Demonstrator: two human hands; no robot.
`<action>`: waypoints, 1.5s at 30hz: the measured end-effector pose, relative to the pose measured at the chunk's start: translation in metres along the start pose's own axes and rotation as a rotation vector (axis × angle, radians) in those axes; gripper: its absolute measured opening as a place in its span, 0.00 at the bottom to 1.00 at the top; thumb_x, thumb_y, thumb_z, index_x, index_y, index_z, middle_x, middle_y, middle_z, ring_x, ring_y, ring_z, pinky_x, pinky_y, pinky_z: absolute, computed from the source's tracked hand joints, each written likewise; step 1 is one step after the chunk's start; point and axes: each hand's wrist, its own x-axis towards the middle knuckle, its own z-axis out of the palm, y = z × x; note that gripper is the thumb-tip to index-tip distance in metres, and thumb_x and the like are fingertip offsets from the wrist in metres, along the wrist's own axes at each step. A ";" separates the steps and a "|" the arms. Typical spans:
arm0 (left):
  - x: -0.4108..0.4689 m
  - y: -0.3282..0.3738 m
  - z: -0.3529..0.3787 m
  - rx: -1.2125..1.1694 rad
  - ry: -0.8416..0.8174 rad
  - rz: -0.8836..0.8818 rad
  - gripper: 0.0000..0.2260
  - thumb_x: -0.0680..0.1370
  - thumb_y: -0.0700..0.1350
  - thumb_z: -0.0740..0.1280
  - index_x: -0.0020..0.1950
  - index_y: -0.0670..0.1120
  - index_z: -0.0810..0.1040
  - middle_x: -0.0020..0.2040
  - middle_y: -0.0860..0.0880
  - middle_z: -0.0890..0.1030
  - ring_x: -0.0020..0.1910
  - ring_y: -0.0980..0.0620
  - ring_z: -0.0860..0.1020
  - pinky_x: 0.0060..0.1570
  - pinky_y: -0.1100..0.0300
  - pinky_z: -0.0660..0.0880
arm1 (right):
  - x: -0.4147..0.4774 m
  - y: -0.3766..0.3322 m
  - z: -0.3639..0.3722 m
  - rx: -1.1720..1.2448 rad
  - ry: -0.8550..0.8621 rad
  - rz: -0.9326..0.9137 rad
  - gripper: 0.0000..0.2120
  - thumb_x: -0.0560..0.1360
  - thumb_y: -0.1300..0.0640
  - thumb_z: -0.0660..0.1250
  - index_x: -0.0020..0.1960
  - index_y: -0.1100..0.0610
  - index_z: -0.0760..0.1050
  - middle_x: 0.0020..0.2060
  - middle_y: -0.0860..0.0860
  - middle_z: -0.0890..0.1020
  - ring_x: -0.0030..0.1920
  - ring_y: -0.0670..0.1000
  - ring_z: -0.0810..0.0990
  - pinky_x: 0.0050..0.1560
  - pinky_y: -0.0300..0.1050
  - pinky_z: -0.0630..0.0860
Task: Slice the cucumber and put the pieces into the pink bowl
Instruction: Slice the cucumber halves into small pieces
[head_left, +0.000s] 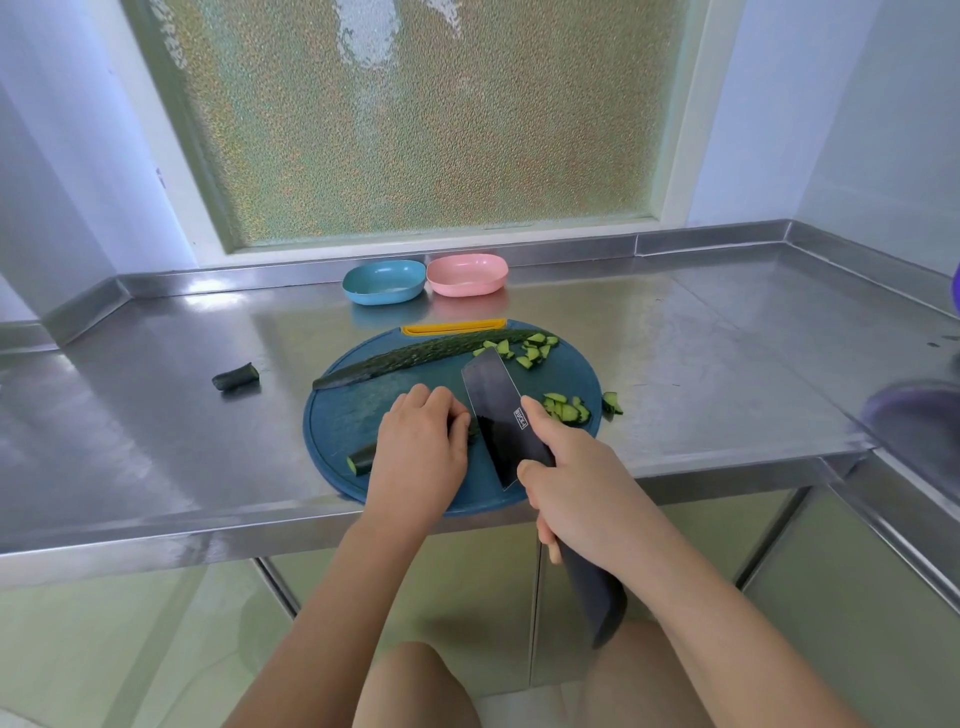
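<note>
The left hand (418, 447) curled over a cucumber strip (362, 460) on the board (332, 421), the right hand (571, 478) gripped the knife (493, 410) just right of it, and the pink bowl (466, 274) sat well behind.

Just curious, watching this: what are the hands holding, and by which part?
The right hand grips the knife by its handle, forefinger on the blade. The left hand holds the cucumber piece at its end beside the blade.

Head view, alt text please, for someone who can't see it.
The left hand steadies a cucumber piece on a blue cutting board while the right hand cuts it with a dark cleaver. Cut pieces lie nearby; the pink bowl is empty.
</note>
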 end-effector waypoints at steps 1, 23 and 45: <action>0.000 0.000 0.000 0.002 -0.003 -0.001 0.05 0.76 0.40 0.66 0.40 0.42 0.75 0.39 0.46 0.74 0.39 0.46 0.72 0.38 0.52 0.70 | 0.000 0.000 0.000 -0.005 -0.001 -0.001 0.31 0.79 0.61 0.54 0.77 0.41 0.48 0.38 0.51 0.75 0.23 0.48 0.74 0.27 0.43 0.79; -0.001 -0.001 0.001 -0.027 0.017 -0.007 0.04 0.76 0.38 0.66 0.41 0.41 0.75 0.39 0.45 0.75 0.38 0.45 0.73 0.37 0.50 0.72 | 0.002 -0.015 0.012 -0.253 -0.020 0.044 0.35 0.79 0.62 0.55 0.78 0.46 0.40 0.61 0.57 0.73 0.45 0.56 0.79 0.50 0.53 0.80; 0.000 0.000 -0.002 -0.036 0.006 -0.022 0.02 0.76 0.38 0.63 0.45 0.43 0.76 0.42 0.47 0.76 0.42 0.49 0.73 0.39 0.57 0.69 | -0.003 -0.008 0.002 -0.051 -0.002 0.000 0.31 0.80 0.60 0.54 0.78 0.41 0.47 0.34 0.52 0.76 0.19 0.45 0.73 0.26 0.36 0.75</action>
